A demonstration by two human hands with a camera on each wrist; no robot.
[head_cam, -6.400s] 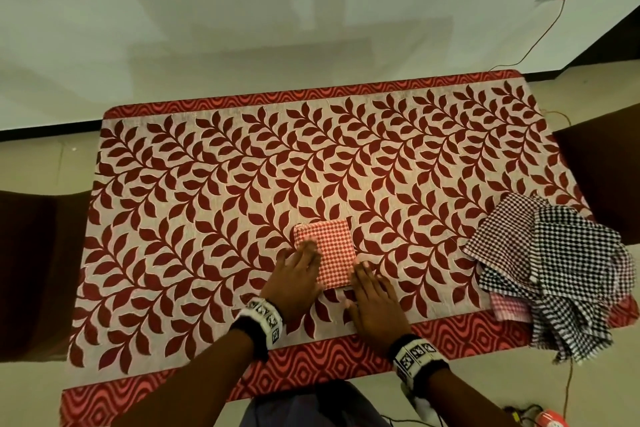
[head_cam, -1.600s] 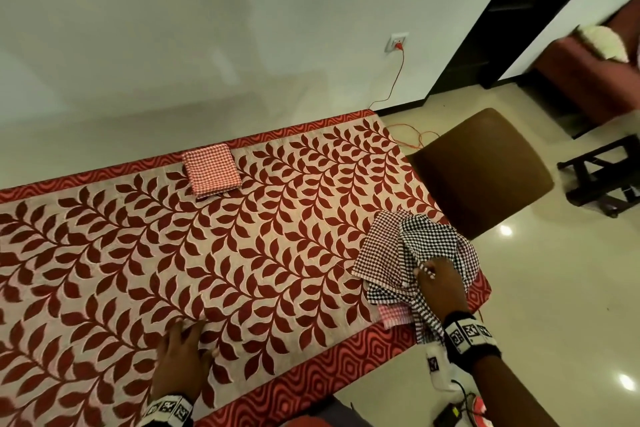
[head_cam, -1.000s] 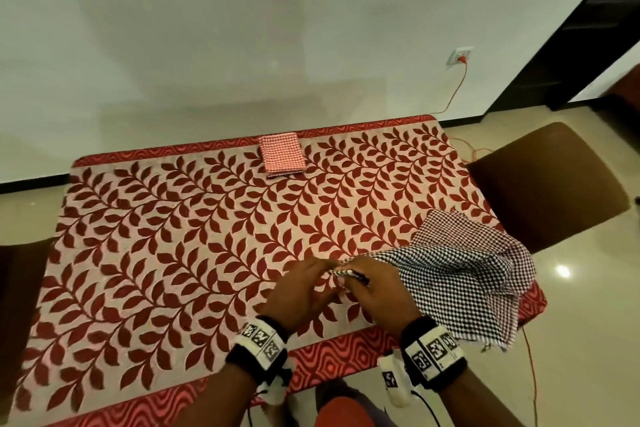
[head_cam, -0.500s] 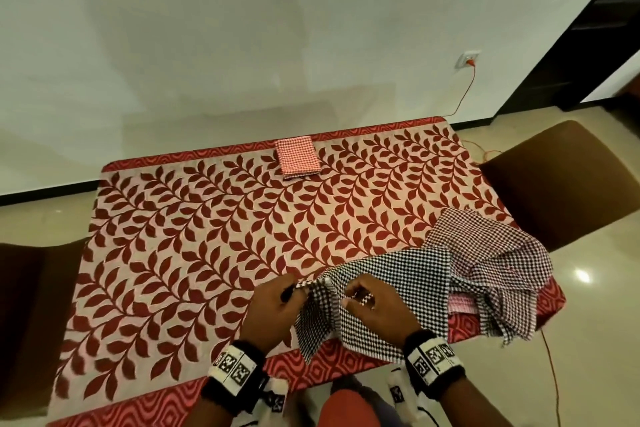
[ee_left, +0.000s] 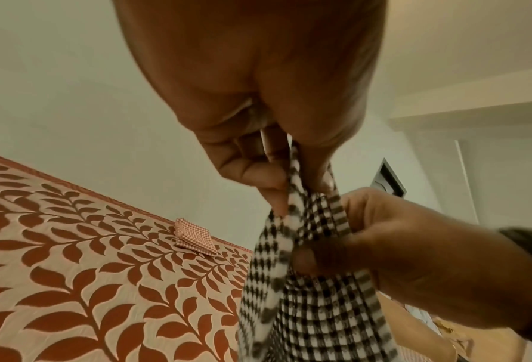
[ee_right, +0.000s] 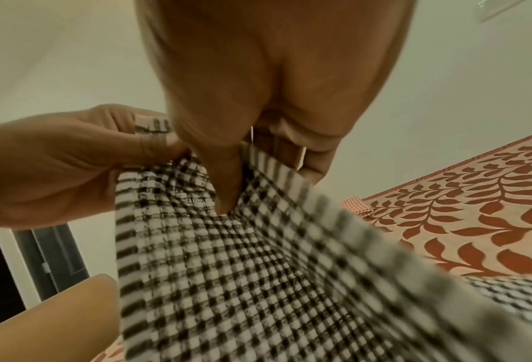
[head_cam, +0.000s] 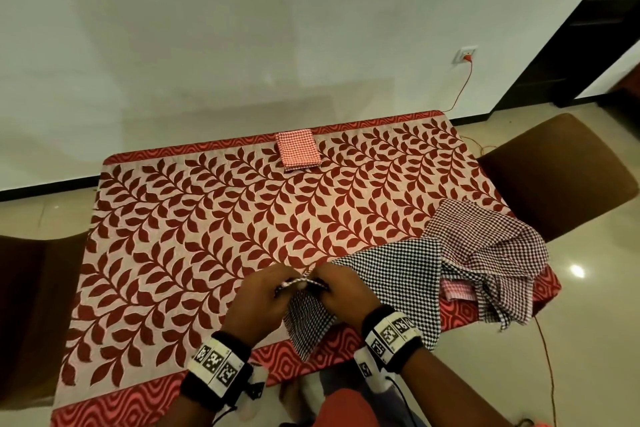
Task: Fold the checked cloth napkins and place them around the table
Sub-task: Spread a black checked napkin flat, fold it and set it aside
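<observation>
now both hands, left hand [head_cam: 258,302], right hand [head_cam: 343,295], pinching black checked napkin [head_cam: 398,284] corner above table [head_cam: 173,253]

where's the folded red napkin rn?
Head view: the folded red napkin lies flat at the table's far edge, near the middle, against the tablecloth's red border, far from both hands.

**Table and what lies on it**

The table [head_cam: 194,218] is covered by a cloth with dark red leaves on cream and a red wavy border. A folded red checked napkin [head_cam: 298,150] lies at the middle of its far edge. At the near right corner sits a heap of unfolded napkins [head_cam: 485,253]; a black checked napkin [head_cam: 398,274] spreads from it along the near edge, partly hanging over.
</observation>
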